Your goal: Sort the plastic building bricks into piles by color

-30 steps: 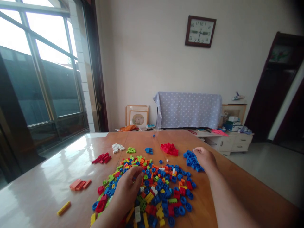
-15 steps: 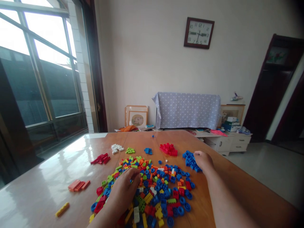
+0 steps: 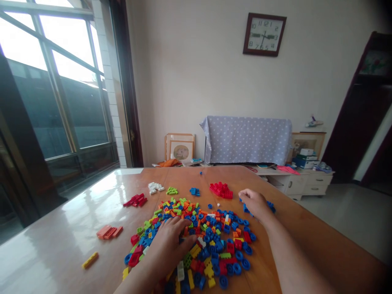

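My left hand rests over the big mixed pile of toy building bricks, its fingers stretched and the thumb spread apart. No brick shows in it. Farther right, my right hand is curled above a heap of blue bricks, covering most of it. Bits of blue show under its fingertips, but I cannot tell whether a brick is pinched there. The mixed pile holds red, yellow, green, orange, white and blue pieces, with several blue wheel-like rings along its right side.
Small single-colour groups lie around the pile: red bricks, blue bricks, green bricks, white bricks, dark red bricks and orange bricks. A yellow brick lies at the left of the wooden table.
The view has shifted slightly. My right hand has moved left across the blue heap, whose right end now shows beyond it. My left thumb has spread away from the fingers.
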Tool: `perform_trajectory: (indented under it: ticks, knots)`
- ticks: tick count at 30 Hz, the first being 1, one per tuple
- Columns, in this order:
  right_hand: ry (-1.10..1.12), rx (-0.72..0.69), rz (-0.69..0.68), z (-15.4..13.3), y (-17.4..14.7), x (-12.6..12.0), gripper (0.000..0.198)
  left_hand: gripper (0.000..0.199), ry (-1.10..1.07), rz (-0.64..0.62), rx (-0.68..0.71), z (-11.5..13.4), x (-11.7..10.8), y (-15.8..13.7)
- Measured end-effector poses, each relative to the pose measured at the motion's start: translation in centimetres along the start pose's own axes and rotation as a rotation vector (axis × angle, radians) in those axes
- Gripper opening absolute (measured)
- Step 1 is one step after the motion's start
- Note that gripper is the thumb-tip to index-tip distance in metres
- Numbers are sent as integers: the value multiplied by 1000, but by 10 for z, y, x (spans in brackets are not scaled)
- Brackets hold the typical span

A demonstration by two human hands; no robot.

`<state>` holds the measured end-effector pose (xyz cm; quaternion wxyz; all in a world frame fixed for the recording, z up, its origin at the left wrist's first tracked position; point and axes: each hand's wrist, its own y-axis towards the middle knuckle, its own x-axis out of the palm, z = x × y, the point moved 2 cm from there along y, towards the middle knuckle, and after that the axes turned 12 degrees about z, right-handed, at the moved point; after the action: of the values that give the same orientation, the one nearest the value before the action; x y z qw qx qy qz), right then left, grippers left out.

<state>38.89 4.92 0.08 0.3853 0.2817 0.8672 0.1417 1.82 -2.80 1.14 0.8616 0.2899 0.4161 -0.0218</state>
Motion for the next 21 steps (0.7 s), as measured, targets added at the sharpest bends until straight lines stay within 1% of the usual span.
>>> perform_trajectory:
  ticks: [3,6,8,10,12,15,21]
  knots:
    - [73,-93,-138,-16,-8,7,31,52,32,-68,39,4,1,-2]
    - [111,-122,-239,-26,-17,13,26,60,45,-102,55,5,2,-4]
    - [144,-130,-340,-33,-26,19,23,59,62,-109,56,5,3,-4]
    - [164,-155,-434,-42,-35,25,21,52,81,-110,62,5,5,-4]
    - [154,-197,-494,-52,-44,30,18,45,100,-107,67,4,6,-3]
    - [115,-257,-526,-65,-55,36,15,38,112,-97,60,3,8,-1]
    - [-13,-295,-476,-75,-64,46,17,32,97,-80,62,0,8,1]
